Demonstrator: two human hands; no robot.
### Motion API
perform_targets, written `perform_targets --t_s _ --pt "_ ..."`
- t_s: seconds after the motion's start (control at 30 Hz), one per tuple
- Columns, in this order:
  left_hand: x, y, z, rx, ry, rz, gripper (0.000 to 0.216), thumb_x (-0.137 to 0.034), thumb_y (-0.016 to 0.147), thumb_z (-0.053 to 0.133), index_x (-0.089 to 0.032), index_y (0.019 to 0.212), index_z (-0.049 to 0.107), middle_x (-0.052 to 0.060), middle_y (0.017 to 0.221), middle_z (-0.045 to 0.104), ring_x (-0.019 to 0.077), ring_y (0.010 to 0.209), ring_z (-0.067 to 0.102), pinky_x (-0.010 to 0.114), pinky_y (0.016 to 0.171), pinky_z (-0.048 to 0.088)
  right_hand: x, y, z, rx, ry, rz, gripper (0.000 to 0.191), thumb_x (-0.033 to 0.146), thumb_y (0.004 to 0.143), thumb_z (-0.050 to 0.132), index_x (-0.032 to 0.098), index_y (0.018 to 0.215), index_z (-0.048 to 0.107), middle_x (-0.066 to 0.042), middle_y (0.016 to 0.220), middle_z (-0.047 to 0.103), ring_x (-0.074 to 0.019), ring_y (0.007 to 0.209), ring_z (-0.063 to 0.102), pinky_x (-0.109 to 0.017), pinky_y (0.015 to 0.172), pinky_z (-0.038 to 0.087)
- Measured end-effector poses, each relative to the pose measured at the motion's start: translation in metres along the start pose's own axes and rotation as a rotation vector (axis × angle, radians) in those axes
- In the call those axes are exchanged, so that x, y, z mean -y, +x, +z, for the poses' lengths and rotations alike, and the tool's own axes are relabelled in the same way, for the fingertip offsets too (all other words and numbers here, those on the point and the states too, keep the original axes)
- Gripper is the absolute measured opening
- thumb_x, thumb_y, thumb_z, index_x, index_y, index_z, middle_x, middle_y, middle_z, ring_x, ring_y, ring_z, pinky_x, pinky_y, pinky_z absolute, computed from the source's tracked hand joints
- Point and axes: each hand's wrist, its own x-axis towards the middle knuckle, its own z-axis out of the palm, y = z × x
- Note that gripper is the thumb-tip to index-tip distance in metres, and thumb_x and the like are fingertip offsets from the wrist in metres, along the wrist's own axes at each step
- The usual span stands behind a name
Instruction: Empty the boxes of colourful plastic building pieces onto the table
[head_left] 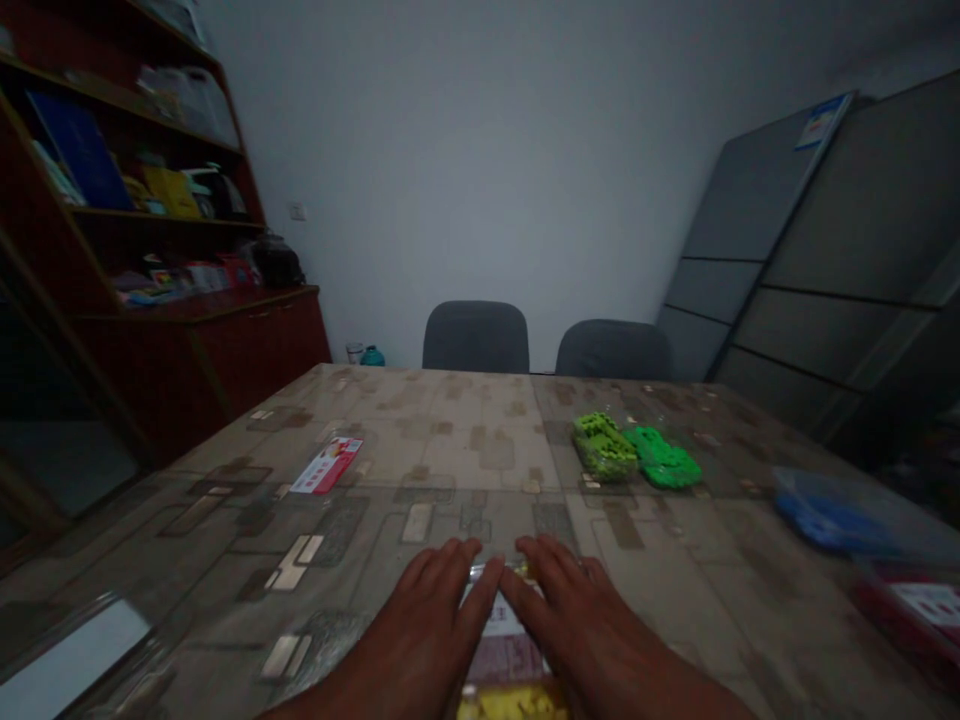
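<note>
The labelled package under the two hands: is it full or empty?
Not empty: yellow contents show at the near end of the package. How full, I cannot tell; the left hand and right hand cover much.

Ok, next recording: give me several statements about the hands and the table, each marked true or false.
1. The left hand and right hand are both on a labelled package with yellow contents. True.
2. The thumb tips are spread far apart. False: the thumb tips are close together.
3. A yellow-green piece and a bright green piece lie beside each other on the table. True.
4. The red-and-white card lies to the right of both hands. False: the card lies to the left.
</note>
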Motion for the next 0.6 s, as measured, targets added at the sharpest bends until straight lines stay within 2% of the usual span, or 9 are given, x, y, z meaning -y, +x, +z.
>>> perform_targets --t_s 0.1,0.2,0.33,0.47,0.6 --pt "-0.035 0.032 -0.025 0.058 -0.043 0.045 0.108 -0.05 0.062 0.072 -0.014 0.151 0.023 0.024 0.155 0.023 0.0469 0.14 0.022 0.063 0.11 0.024 -0.024 -0.031 -0.011 -0.041 0.058 0.052 0.101 0.026 0.065 0.073 0.022 0.152 0.023 -0.02 0.155 0.03 -0.0398 0.141 0.028 -0.062 0.104 0.037" --pt "-0.068 0.062 -0.037 0.036 -0.068 0.127 0.107 -0.047 0.062 0.071 -0.013 0.151 0.021 0.024 0.154 0.026 0.0441 0.14 0.024 0.059 0.112 0.022 -0.05 -0.063 -0.015 -0.07 0.072 0.111 0.103 0.027 0.065 0.073 0.025 0.153 0.02 -0.017 0.157 0.027 -0.0388 0.142 0.024 -0.062 0.106 0.034" --pt "-0.102 0.108 -0.027 -0.059 -0.074 0.257 0.11 -0.055 0.062 0.07 -0.009 0.149 0.02 0.028 0.151 0.027 0.047 0.136 0.028 0.06 0.109 0.024 -0.089 -0.102 -0.022 -0.068 0.023 0.188 0.096 0.03 0.068 0.07 0.025 0.152 0.025 -0.016 0.157 0.027 -0.0386 0.142 0.024 -0.062 0.106 0.033" --pt "-0.132 0.165 -0.015 -0.153 -0.059 0.363 0.112 -0.06 0.062 0.073 -0.007 0.146 0.022 0.028 0.144 0.037 0.0451 0.131 0.036 0.056 0.109 0.026 -0.134 -0.138 -0.031 -0.103 -0.071 0.27 0.086 0.031 0.071 0.068 0.026 0.149 0.034 -0.014 0.155 0.033 -0.0363 0.141 0.028 -0.058 0.109 0.032" --pt "-0.162 0.218 -0.003 -0.189 -0.087 0.414 0.115 -0.058 0.06 0.078 -0.006 0.146 0.021 0.029 0.146 0.033 0.0436 0.135 0.032 0.053 0.112 0.022 -0.181 -0.165 -0.027 -0.116 -0.2 0.312 0.081 0.033 0.071 0.067 0.021 0.146 0.04 -0.017 0.152 0.037 -0.0358 0.141 0.03 -0.057 0.109 0.03"
